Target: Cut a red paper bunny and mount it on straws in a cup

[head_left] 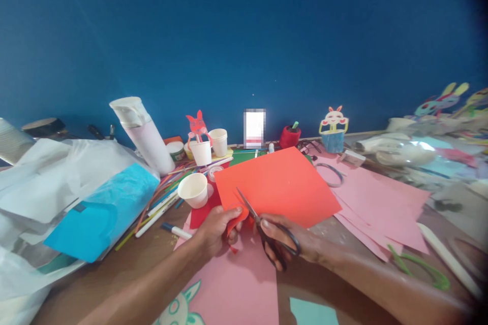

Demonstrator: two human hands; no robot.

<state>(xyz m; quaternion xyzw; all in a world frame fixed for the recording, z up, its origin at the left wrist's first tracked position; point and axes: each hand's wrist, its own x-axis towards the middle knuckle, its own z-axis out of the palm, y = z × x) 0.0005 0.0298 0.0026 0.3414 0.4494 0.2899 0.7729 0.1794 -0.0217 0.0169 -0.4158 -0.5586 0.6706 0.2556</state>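
Note:
A large orange-red sheet of paper [285, 183] lies across the middle of the table, tilted. My left hand [219, 228] is closed on a small piece of the same orange-red paper [237, 217] at the sheet's near left corner; whether the piece is still joined to the sheet is hidden. Black-handled scissors [263, 228] are in my right hand [282, 238], fingers through the loops. Their blades point up and left over the sheet, beside my left thumb. Pink paper [236, 284] lies beneath both hands, and a pale green animal-face cutout [181, 310] rests at its near edge.
White paper cups [193, 189], pencils and markers [163, 208] lie left of the sheet. A white bottle [143, 134] leans farther back. Blue paper [107, 213] and crumpled white sheets fill the left. Pink sheets [377, 203] spread right, near a decorated blue cup [333, 140]. A blue wall stands behind.

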